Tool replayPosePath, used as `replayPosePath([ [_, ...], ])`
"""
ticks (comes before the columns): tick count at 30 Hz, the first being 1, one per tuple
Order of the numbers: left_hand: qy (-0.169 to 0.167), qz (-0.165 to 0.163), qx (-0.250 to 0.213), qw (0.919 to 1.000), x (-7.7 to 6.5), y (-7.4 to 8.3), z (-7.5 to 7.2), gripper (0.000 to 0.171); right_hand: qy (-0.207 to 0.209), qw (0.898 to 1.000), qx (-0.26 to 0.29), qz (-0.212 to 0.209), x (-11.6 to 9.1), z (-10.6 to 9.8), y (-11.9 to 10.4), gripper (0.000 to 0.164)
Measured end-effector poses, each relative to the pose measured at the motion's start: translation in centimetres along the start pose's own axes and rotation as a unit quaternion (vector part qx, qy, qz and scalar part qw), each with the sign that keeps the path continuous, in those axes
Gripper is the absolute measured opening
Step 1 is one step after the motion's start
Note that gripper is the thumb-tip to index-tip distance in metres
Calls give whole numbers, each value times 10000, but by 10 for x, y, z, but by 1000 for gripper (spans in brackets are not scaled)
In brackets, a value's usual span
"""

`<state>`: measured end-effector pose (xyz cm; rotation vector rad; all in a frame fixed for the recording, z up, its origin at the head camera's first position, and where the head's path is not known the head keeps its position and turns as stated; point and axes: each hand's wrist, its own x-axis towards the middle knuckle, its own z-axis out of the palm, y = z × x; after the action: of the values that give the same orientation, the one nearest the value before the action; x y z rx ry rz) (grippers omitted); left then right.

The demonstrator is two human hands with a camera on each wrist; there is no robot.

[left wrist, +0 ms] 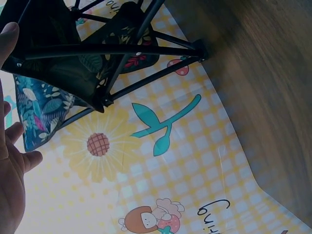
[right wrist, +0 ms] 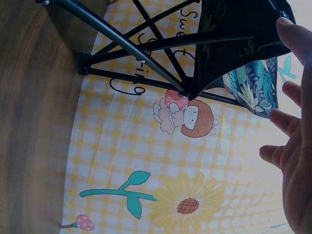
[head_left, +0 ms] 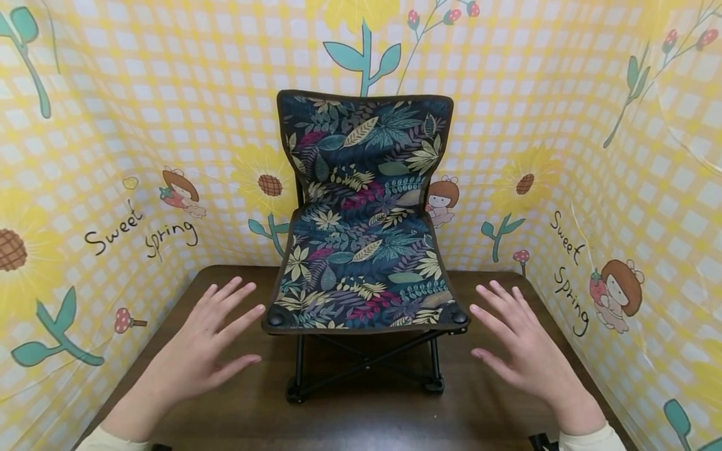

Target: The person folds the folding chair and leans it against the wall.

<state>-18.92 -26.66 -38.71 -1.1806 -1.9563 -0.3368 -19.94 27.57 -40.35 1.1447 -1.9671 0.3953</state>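
A small folding chair (head_left: pixel 363 244) stands unfolded and upright on the brown table, its dark fabric printed with colourful leaves. Black crossed legs (head_left: pixel 366 363) show beneath the seat. My left hand (head_left: pixel 209 335) hovers beside the seat's front left corner, fingers spread and holding nothing. On the other side my right hand (head_left: pixel 521 341) is spread the same way, its fingertips close to the front right corner. Both wrist views look at the chair from low at the side; the left fingers (left wrist: pixel 33 160) and right fingers (right wrist: pixel 282 119) overlap the fabric's edge there.
The dark brown wooden table (head_left: pixel 225 413) carries the chair. Cloth walls (head_left: pixel 225 81) in yellow check, with sunflowers, cartoon girls and lettering, enclose it at the back and both sides. Dark straps show at the cream sleeves (head_left: pixel 592 438).
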Motion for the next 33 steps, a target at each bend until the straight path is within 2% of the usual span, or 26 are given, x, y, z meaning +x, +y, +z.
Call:
replayPosePath([
  [13,71,293,-51,9995,8,10,4,54,109,9994,194,-255,11,3,-8,54],
  [26,490,748,57,9960,24,17,3,37,273,9977,314,-537,22,2,-12,47],
  [33,531,798,69,9954,29,19,5,32,367,9959,394,-732,27,3,-15,41],
])
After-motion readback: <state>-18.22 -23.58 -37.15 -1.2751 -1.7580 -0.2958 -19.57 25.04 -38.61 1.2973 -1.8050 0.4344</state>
